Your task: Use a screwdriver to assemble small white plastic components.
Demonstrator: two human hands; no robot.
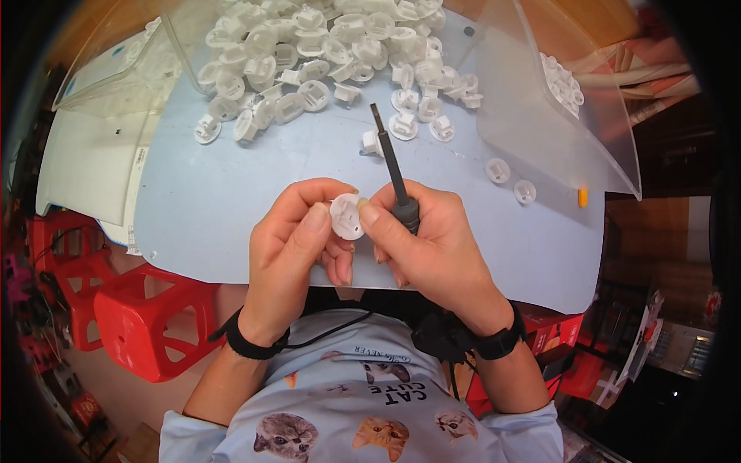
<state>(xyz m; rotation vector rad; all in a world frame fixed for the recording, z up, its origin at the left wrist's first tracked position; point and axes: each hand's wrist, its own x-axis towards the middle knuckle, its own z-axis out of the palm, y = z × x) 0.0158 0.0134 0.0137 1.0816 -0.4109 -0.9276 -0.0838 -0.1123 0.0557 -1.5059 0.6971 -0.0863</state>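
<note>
Between my two hands, just above the table's near edge, is a round white plastic part (346,217) with its disc face turned up. My left hand (292,239) pinches its left rim between thumb and fingers. The thumb of my right hand (426,239) touches its right rim. In that same right hand sits a dark soldering-iron-like tool (394,166) with a grey collar, slender shaft and narrow tip, pointing up and away from me. Past the shaft, a single white part (371,143) lies on the table, partly covered by it.
A big heap of similar white parts (309,46) covers the far middle of the blue table (231,185). Clear plastic bins (540,100) stand at both far sides. Two loose discs (498,170) and a small orange piece (583,197) lie at right. Red stools (154,320) stand left.
</note>
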